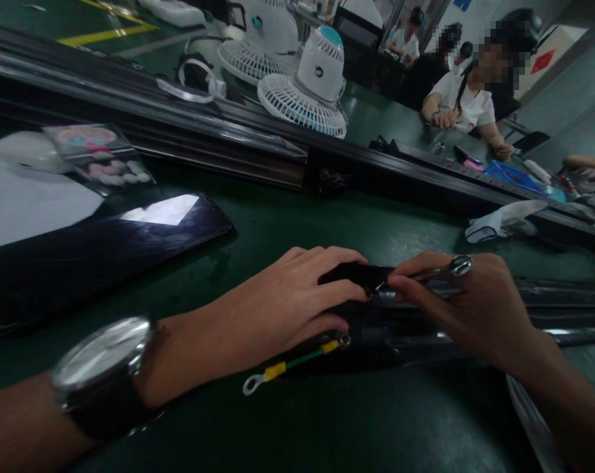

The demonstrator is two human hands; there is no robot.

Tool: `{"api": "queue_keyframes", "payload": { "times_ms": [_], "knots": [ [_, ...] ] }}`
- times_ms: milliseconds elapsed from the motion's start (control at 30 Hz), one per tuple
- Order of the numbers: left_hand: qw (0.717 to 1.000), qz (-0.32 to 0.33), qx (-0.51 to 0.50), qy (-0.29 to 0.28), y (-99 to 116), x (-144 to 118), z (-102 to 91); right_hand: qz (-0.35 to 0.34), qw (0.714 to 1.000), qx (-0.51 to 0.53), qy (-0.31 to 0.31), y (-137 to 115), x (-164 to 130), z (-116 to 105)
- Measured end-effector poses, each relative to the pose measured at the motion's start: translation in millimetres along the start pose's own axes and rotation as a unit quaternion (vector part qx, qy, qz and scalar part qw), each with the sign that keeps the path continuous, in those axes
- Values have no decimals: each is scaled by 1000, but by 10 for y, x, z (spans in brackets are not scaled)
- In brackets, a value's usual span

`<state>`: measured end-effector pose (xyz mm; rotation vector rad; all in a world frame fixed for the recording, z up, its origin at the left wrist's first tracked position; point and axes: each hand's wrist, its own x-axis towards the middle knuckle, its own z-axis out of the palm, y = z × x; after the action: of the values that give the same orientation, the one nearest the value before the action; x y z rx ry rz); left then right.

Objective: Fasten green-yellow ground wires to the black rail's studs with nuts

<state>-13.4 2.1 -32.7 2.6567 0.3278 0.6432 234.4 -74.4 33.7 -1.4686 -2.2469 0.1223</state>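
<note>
My left hand (pixel 297 295), wearing a wristwatch, is curled over the end of a long black bar-shaped part (pixel 371 332), with the thumb on its near side and the fingers across its top. My right hand (pixel 479 302) pinches a slim metal tool (pixel 438 272) with a shiny rounded end. The tool's tip is close to my left fingertips at the black part, though its exact contact is hidden. A short green wire with yellow sleeves and ring terminals (pixel 302 360) sticks out from the part below my left thumb.
A glossy dark panel (pixel 104 253) lies at left beside a clear packet (pixel 100 157). Long dark rails (pixel 218 141) cross behind my hands. Beyond them stand white fans (pixel 319 85). A white glove-like cloth (pixel 507 220) lies at right, and a co-worker (pixel 475 105) sits across the table.
</note>
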Motion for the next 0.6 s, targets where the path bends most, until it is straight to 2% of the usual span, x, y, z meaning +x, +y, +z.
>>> {"api": "queue_keyframes", "payload": {
  "times_ms": [267, 467, 600],
  "knots": [
    [1000, 0, -2, 9, -5, 16, 8, -40, 998, -52, 9, -22, 23, 60],
    [1000, 2, -4, -7, 5, 20, 0, -72, 997, -42, 2, -26, 17, 104],
    [1000, -2, -10, -1, 15, 21, 1, -112, 990, -38, -74, 52, 6, 8]
  ]
}}
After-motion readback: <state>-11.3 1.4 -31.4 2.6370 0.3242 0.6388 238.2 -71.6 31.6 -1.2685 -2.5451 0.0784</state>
